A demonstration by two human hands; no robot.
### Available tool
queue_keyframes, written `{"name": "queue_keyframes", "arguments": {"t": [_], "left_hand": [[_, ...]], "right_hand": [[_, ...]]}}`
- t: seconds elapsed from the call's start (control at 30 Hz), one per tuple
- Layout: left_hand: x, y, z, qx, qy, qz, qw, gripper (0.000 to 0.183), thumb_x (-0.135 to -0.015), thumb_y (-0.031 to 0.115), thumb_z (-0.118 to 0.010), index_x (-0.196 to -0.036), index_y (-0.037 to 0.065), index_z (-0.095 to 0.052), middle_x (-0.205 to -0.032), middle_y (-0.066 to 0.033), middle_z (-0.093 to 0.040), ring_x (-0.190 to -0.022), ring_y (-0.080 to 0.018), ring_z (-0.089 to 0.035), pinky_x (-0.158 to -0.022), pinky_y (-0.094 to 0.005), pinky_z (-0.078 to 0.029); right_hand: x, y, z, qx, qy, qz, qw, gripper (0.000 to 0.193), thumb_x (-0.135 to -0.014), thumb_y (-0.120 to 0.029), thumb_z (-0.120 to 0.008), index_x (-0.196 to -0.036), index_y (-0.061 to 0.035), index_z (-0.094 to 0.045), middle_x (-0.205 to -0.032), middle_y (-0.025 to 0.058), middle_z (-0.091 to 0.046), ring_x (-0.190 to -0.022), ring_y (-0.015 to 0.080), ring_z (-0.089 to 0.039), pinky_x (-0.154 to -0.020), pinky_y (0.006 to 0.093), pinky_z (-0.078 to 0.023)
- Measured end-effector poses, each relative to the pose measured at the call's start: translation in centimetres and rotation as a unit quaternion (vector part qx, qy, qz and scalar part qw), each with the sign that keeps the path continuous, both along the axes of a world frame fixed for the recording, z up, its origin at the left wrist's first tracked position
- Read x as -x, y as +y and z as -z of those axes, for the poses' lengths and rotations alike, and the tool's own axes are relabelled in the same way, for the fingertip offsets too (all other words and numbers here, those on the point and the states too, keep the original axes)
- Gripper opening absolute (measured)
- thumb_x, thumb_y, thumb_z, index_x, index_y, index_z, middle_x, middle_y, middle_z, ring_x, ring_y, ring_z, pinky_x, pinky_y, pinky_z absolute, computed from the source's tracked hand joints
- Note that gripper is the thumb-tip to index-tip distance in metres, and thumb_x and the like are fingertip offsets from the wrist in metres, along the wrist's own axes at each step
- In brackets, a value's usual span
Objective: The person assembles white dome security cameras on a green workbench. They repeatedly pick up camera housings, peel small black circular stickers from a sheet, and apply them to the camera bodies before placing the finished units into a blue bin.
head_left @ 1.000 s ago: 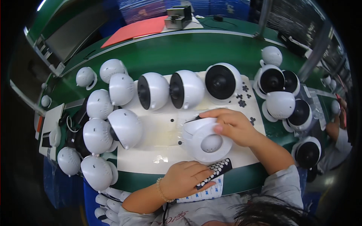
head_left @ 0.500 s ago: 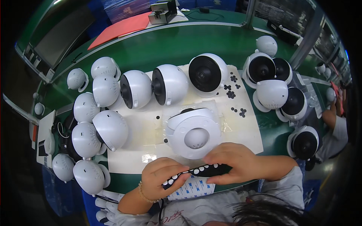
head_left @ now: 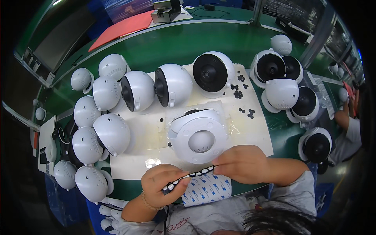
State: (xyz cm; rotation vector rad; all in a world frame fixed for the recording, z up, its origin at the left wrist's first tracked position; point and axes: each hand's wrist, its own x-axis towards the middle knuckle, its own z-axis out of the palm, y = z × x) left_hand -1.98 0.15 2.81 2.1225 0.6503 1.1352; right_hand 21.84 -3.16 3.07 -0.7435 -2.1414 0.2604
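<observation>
One black strip point(head_left: 196, 172) dotted with white spots is held low over the near edge of the green counter point(head_left: 235, 37), stretched between two hands. Its left end is pinched by the left hand point(head_left: 163, 184) and its right end by the right hand point(head_left: 243, 164); the hands are kept apart, joined only by the strip. Just beyond it, one white device point(head_left: 201, 156) is laid with its round base turned up on a white board point(head_left: 253, 137). Behind that, three black-faced globes point(head_left: 181, 80) are lined up. Eight white globes point(head_left: 117, 131) are grouped at the left, and six devices point(head_left: 282, 92) at the right, four of them seen with black faces. Small black discs point(head_left: 238, 94) are scattered on the board, too clustered to be counted surely. One blue-printed sheet point(head_left: 207, 190) is seen below the strip.
</observation>
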Motion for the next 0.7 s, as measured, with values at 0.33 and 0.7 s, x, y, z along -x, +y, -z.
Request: {"name": "queue_keyframes", "arguments": {"t": [0.33,0.7], "left_hand": [[-0.1,-0.2,0.1,0.037,-0.012,-0.007,0.999,0.014,-0.066,0.002,-0.071,-0.078,0.000,-0.064,-0.068,-0.0103,-0.062,-0.058,-0.0184,-0.060,-0.052,-0.0248,-0.046],[-0.2,-0.2,0.0,0.061,0.008,0.000,0.998,0.013,-0.068,0.004,-0.070,-0.078,0.000,-0.064,-0.067,-0.0112,-0.062,-0.058,-0.0186,-0.061,-0.052,-0.0252,-0.046]], "right_hand": [[1.2,-0.3,-0.3,0.084,0.044,-0.006,0.995,0.039,-0.070,-0.010,-0.071,-0.107,-0.0058,-0.056,-0.098,0.0054,-0.059,-0.084,0.0236,-0.059,-0.068,0.0314,-0.046],[1.8,-0.2,-0.1,0.097,0.078,-0.003,0.992,0.050,-0.072,-0.006,-0.068,-0.117,-0.0050,-0.047,-0.085,0.0097,-0.060,-0.072,0.0270,-0.060,-0.060,0.0348,-0.049]]}}
